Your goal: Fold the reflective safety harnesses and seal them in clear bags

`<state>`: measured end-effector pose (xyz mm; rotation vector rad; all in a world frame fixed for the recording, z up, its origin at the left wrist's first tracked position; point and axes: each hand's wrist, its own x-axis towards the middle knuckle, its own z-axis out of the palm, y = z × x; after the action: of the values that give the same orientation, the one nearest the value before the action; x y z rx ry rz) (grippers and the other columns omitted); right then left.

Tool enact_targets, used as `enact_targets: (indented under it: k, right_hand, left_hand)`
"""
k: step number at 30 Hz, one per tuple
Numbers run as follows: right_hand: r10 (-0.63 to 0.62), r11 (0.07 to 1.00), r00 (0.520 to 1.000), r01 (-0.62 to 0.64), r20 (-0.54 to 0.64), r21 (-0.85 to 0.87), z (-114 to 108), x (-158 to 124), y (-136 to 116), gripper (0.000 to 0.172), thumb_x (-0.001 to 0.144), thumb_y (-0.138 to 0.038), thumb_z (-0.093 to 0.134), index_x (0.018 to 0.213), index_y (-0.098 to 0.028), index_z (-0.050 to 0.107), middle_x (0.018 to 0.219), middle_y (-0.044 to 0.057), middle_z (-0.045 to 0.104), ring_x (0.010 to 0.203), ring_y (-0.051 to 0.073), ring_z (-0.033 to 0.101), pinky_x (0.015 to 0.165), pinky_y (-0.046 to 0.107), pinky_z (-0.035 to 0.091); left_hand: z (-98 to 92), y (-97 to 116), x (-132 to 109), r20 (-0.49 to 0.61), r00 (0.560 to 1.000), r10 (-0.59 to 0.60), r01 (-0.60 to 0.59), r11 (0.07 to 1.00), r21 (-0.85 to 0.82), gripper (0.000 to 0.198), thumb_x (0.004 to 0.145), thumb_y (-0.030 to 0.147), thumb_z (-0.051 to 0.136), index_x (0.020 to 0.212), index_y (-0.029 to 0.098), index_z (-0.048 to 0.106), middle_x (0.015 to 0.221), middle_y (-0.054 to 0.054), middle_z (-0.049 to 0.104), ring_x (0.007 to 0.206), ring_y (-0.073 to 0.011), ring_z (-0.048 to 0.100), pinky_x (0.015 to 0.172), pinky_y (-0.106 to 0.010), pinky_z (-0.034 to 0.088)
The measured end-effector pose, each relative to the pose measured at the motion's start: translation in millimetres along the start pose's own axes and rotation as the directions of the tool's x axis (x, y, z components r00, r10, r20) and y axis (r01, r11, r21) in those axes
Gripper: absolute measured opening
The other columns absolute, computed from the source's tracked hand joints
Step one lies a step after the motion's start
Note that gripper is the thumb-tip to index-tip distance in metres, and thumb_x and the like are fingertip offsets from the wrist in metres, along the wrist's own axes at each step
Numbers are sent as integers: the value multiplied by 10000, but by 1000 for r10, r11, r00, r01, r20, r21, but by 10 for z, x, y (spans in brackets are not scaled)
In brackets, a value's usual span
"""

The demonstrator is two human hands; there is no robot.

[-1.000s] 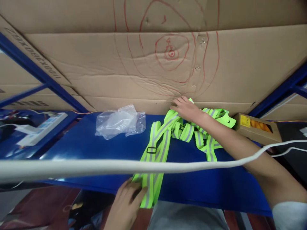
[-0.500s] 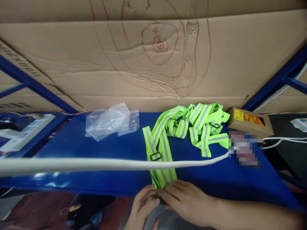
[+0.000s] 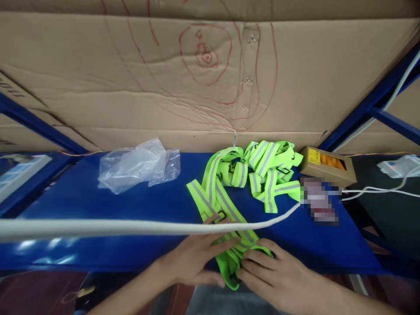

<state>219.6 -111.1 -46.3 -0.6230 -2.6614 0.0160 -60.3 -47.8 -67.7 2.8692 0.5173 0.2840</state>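
A neon yellow-green reflective strap (image 3: 235, 214) with grey stripes and a black slide buckle (image 3: 219, 216) runs down the blue shelf toward me. Its lower end bunches and hangs over the front edge. My left hand (image 3: 198, 253) lies across the strap from the left, its fingers stretched out and apart. From the right, my right hand (image 3: 274, 275) has its fingers curled over the bunched lower end; its thumb is mostly hidden. A white cable (image 3: 131, 228) crosses in front of the strap and over part of my left hand. Farther back lies a tangled heap of the same strap (image 3: 269, 159).
Clear plastic bags (image 3: 138, 164) lie at the shelf's back left. At the right are a small cardboard box (image 3: 326, 165) and a pixelated patch (image 3: 320, 201). Cardboard (image 3: 131, 74) with red rings stands behind, between blue frame posts (image 3: 344, 111).
Both hands were close together at the strap's lower end. My left hand has moved up and opened over the strap; my right has shifted right. The view has swung slightly right.
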Motion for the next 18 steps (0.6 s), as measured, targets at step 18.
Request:
enact_targets:
  k: [18]
  right_hand:
    - [280,942,960,-280,26,185,-117,-770,8,344,805,-120,468,1108,-157,628,1001,94,689,981,232,609,1112,442,404]
  left_hand:
    - [60,-136,829,-7,999,36,-36,998,-44,529,962,497,597,1407,214,554,1355,-114,630,1230,-266,605,1090,-406,436]
